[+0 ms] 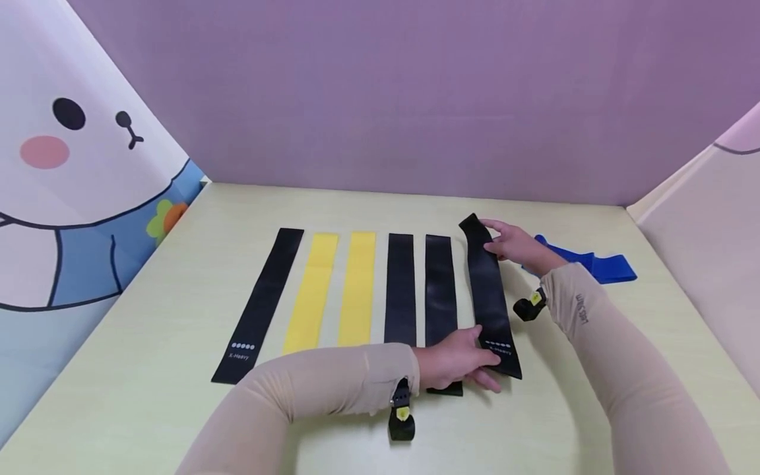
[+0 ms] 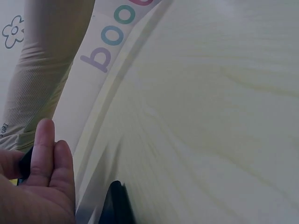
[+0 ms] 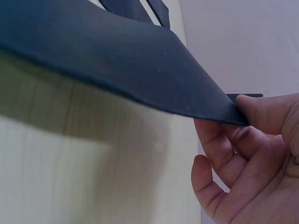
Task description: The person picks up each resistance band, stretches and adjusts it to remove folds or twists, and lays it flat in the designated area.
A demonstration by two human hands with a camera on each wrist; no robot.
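A black resistance band (image 1: 488, 284) marked X-Heavy stretches between both hands at the right end of a row of bands. My right hand (image 1: 515, 247) pinches its far end between thumb and fingers; in the right wrist view the band (image 3: 117, 60) arches above the table there. Its near end, beside the printed label, is pinched by my left hand (image 1: 454, 359). Under the left hand lies another black band (image 1: 441, 290). The left wrist view shows the left hand (image 2: 42, 182) with two fingers extended and a dark edge at the thumb.
To the left lie a black band (image 1: 400, 290), two yellow bands (image 1: 358, 284) and a further black X-Heavy band (image 1: 261, 297). A crumpled blue band (image 1: 611, 267) sits right of my right hand. Behind the pale table (image 1: 148, 396) rises a purple wall (image 1: 415, 99).
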